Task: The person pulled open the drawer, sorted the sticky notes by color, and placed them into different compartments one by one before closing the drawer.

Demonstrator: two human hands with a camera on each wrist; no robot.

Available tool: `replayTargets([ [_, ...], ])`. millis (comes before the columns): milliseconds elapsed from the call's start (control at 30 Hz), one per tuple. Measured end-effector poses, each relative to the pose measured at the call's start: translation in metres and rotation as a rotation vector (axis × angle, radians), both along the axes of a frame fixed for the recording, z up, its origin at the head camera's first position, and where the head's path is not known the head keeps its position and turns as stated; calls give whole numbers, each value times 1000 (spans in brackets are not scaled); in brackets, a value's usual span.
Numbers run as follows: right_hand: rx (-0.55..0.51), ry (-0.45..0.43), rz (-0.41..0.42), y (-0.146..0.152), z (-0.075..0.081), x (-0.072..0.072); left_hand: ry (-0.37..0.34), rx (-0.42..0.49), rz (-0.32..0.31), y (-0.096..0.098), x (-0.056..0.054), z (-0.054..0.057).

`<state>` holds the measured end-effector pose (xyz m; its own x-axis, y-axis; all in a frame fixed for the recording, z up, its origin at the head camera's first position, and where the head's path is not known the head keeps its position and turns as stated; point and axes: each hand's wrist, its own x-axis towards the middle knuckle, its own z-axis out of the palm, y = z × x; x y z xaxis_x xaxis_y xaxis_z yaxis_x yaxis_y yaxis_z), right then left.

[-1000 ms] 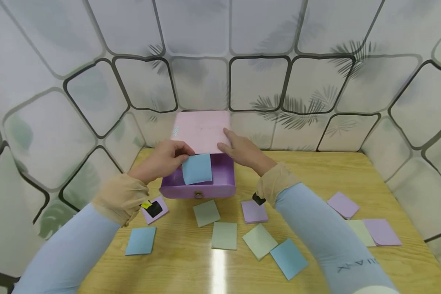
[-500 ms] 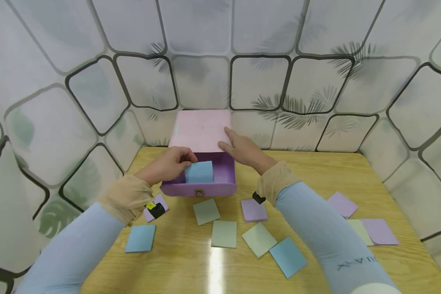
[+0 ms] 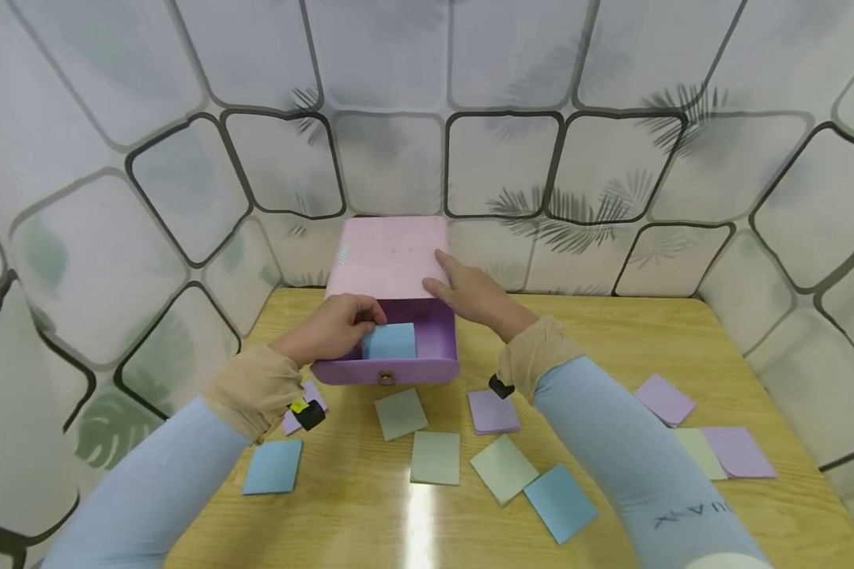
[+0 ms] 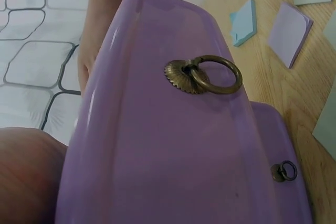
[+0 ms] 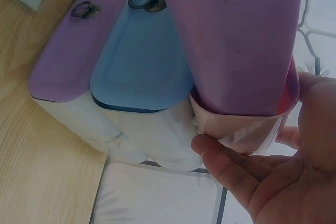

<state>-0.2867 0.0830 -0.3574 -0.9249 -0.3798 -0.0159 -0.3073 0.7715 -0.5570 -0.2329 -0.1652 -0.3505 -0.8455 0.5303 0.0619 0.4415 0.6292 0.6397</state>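
Observation:
A small chest of drawers has a pink top [image 3: 391, 253], and its purple top drawer [image 3: 434, 336] is pulled out. My left hand [image 3: 330, 325] reaches over the drawer's left side and pinches the upper left corner of a blue sticky note pad [image 3: 391, 344] inside it. In the left wrist view, the purple drawer front with its brass ring pull [image 4: 220, 74] hides the fingers. My right hand [image 3: 473, 294] touches the right side of the pink casing [image 5: 241, 132] with nearly straight fingers.
Below the open drawer are a blue drawer [image 5: 147, 51] and another purple drawer [image 5: 84, 40]. On the wooden table [image 3: 356, 514] lie several blue [image 3: 273, 466], green [image 3: 436, 458] and purple [image 3: 493, 411] note pads. A patterned backdrop [image 3: 391, 162] rises behind.
My left hand has lowered the blue sticky note pad from above the drawer's front into the drawer, moving down and slightly right. The right hand stays against the casing.

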Motion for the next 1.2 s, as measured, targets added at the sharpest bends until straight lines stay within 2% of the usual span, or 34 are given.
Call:
replayTargets([
  [633, 11, 2, 1, 2, 1, 0, 168, -187, 34, 10, -2, -5],
  [800, 8, 5, 6, 1, 0, 0, 163, -224, 39, 10, -2, -4],
  [1200, -7, -4, -2, 2, -1, 0, 142, -325, -38, 11, -2, -3],
])
